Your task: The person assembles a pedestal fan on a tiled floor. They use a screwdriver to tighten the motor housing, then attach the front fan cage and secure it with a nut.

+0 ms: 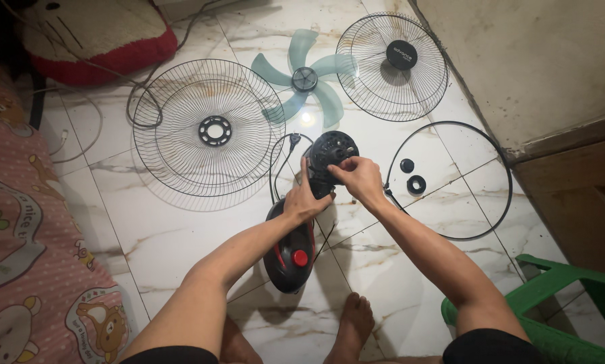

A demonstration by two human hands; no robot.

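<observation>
On a marble-tiled floor [167,236], the left hand [304,199] and right hand [360,178] both grip the black fan motor housing [329,152]; wire grilles [208,128] lie near the wall [532,61].

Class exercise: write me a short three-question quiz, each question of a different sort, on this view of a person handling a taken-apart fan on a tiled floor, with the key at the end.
1. True or false: the blue-green fan blade is mounted on the black motor housing.
2. Multiple choice: the thin black ring on the floor encloses A) two small round black parts, B) the blade, C) nothing.
3. Short answer: what does each hand touch?

Key
1. False: the blade lies flat on the tiled floor, between the two wire grilles.
2. A.
3. The left hand grips the neck below the motor housing, above the black and red fan base; the right hand rests fingers on the housing's front.
</observation>
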